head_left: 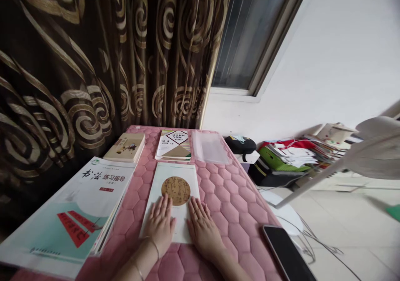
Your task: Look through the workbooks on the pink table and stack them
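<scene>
While our forearms are running out past the bottom edge of the view, our left hand (159, 224) and our right hand (204, 231) are both lying open, palms down, gripping nothing, on a white booklet (187, 181). The left hand is covering the booklet's lower left part, with a thin bangle (152, 247) circling that wrist. The right hand is sitting over its lower right corner and lapping onto the mat. Together they are hiding much of the booklet's near edge, so we cannot see all of it. Its long axis is running away from us and leaning slightly right, with a round tan panel of brush calligraphy (176, 190) facing up just beyond our fingertips (165, 201).

The booklet is lying on a pink quilted mat (234, 214), with a large calligraphy practice book (71, 214) beside it on the left. A smaller book (125, 147), a workbook (173, 145) and a clear plastic sleeve (209, 147) are lying along the far end. A black smartphone (286, 254) is sitting at the mat's right edge, cut off by the frame. At the right, a white object (375, 151) is blurred and hard to make out.
</scene>
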`<state>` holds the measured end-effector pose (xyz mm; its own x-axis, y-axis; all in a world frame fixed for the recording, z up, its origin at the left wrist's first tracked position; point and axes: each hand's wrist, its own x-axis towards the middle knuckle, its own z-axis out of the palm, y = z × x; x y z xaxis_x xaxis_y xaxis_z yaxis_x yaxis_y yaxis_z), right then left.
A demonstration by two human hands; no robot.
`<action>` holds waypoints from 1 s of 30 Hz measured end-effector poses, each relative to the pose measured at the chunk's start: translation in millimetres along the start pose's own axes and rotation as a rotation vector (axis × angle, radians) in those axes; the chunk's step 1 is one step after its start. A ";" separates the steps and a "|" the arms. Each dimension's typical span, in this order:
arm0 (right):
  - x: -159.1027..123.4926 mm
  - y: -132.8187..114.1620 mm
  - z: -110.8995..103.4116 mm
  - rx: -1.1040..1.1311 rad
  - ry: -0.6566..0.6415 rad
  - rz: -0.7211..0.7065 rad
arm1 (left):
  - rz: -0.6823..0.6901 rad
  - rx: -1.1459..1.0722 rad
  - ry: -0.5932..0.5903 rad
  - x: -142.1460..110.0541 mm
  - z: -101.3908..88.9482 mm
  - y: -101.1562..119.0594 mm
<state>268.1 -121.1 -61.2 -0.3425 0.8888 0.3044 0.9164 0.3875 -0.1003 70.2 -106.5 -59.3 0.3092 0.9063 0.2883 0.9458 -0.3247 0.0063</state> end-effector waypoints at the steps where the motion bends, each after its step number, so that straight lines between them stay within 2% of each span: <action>1: -0.4 0.5 -0.6 -0.006 0.004 -0.004 | -0.024 0.025 0.011 -4.4 1.1 -10.1; 4: -1.1 0.1 -3.5 -0.011 -0.015 0.003 | -0.087 0.070 0.040 -14.6 3.1 -32.3; 8: 7.3 -15.9 -4.4 0.010 -0.068 0.059 | -0.107 0.071 0.041 -19.5 2.4 -39.9; 10: 22.1 -29.0 -2.3 0.051 -0.088 -0.008 | -0.119 0.066 0.038 -19.2 1.7 -37.7; 13: 60.8 -37.4 2.4 0.130 -0.127 -0.191 | -0.141 0.067 0.030 -18.0 0.8 -34.5; 15: 92.9 -27.2 4.0 0.154 -0.171 -0.173 | -0.148 0.067 0.011 -17.0 -0.7 -33.4; 18: 135.7 7.2 2.5 0.117 -0.229 0.020 | -0.151 0.051 -0.038 -15.5 -6.7 -31.4; 21: 158.6 39.1 -1.5 0.068 -0.263 0.130 | -0.199 0.034 -0.097 -13.9 -19.9 -26.4; 23: 162.1 46.6 -3.5 0.046 -0.269 0.145 | -0.267 0.043 -0.122 -12.6 -32.6 -22.1; 25: 158.7 41.8 -4.5 0.026 -0.262 0.177 | -0.330 0.050 -0.144 -10.3 -46.7 -18.8; 28: 144.4 20.2 -4.3 0.046 -0.254 0.198 | -0.395 0.031 -0.206 -3.3 -64.7 -18.4; 30: 131.2 3.3 -3.4 0.097 -0.250 0.164 | -0.445 -0.015 -0.246 3.4 -71.9 -22.5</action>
<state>226.9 -4.0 -18.3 -0.2429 0.9694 0.0357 0.9437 0.2446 -0.2225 42.8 -115.6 10.4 -0.1077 0.9940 0.0210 0.9902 0.1054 0.0912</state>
